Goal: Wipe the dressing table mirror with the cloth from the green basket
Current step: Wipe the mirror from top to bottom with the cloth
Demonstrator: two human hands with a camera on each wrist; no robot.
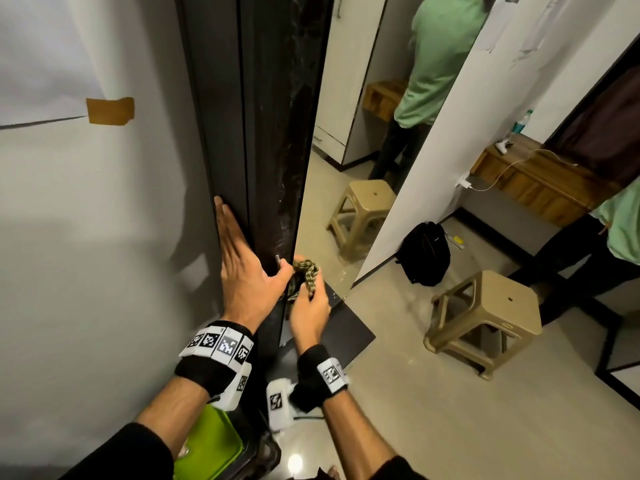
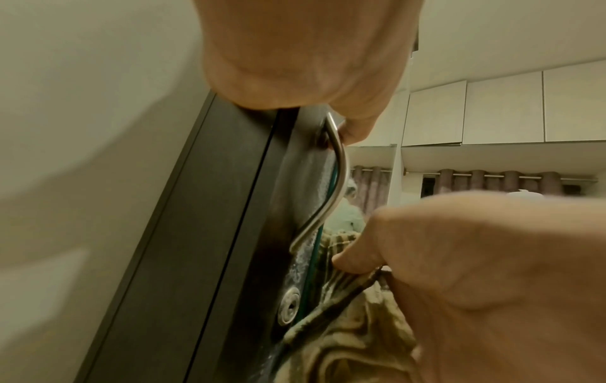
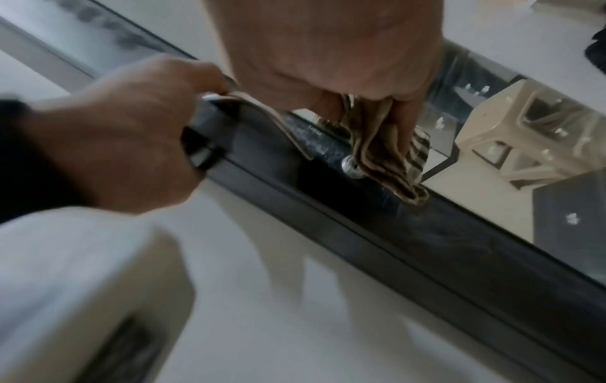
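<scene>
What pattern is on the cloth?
Tan with dark stripes on the cloth, clearest in the right wrist view.

Stool [image 1: 485, 320] and backpack [image 1: 425, 252] on floor [image 1: 450, 427]

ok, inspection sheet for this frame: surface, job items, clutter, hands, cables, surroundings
Surface: mirror on a dark-framed door; white specks near its lower edge.
Job's things: striped cloth bunched against the mirror's lower edge; green basket on the floor below the arms.
Clutter: black backpack and beige stool on the floor.
Grippers: left hand flat on the dark frame, thumb at the metal handle; right hand grips the cloth.
Cables: white charger cable from a wall plug onto the wooden shelf.
Surroundings: second person in a green shirt at the right edge.
</scene>
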